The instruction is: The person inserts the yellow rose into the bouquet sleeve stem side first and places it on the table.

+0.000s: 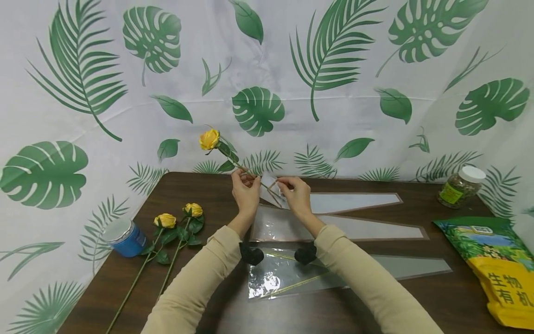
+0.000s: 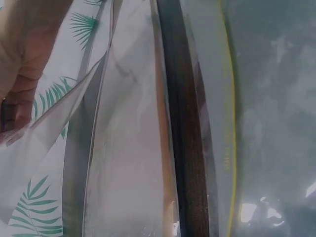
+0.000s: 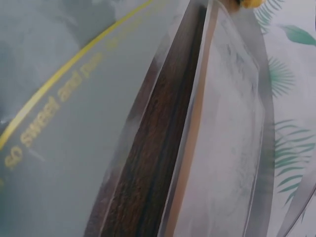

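Observation:
In the head view a yellow rose [image 1: 209, 139] slants from upper left, its stem running down between both hands across the white flower sleeve [image 1: 272, 191]. My left hand [image 1: 245, 192] pinches at the sleeve's left edge, close against the stem; whether its fingers also grip the stem is unclear. At the other side, my right hand [image 1: 297, 194] pinches the sleeve's edge between thumb and forefinger. The left wrist view has the left hand [image 2: 22, 74] beside lifted clear film [image 2: 74, 101]. Only a blurred bit of the rose [image 3: 252, 3] enters the right wrist view.
Two yellow roses [image 1: 165, 221] lie at the left beside a blue can [image 1: 125, 237]. Nearer me are a white sleeve [image 1: 375, 227] and a grey sleeve with yellow lines [image 1: 417, 266]. A lidded jar [image 1: 460, 186] and a yellow-green bag [image 1: 500, 273] are at right.

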Tool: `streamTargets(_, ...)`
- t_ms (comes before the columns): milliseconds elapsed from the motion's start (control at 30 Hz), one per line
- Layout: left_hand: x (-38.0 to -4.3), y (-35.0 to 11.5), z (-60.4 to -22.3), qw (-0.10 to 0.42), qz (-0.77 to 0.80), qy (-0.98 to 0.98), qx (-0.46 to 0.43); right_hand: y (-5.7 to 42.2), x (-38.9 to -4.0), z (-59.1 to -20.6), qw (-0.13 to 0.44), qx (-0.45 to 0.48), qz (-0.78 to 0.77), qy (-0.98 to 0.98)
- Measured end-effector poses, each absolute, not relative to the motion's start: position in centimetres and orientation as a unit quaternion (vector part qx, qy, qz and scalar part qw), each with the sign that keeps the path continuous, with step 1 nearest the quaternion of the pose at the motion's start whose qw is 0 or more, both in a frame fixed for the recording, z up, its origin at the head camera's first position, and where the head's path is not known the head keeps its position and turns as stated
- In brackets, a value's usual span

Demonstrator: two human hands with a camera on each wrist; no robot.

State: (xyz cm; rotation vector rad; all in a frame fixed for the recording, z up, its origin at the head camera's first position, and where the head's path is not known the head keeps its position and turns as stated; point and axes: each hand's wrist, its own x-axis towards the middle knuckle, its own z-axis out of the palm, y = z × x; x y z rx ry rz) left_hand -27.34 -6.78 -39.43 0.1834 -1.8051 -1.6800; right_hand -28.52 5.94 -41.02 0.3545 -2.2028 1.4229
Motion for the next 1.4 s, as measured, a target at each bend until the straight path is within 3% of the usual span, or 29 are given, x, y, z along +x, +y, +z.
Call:
streamTargets(1000, -26.5, -6.8, -38.8, 0.251, -0.704, -0.662, 0.053, 5.5, -28.2, -40.6, 0.262, 0.137, 0.53, -0.795)
streamTargets(1400, -26.0, -7.0, -38.7, 0.271, -0.731, -0.624, 0.052, 5.2, -27.9, -40.5, 0.274, 0.139, 0.534, -0.788)
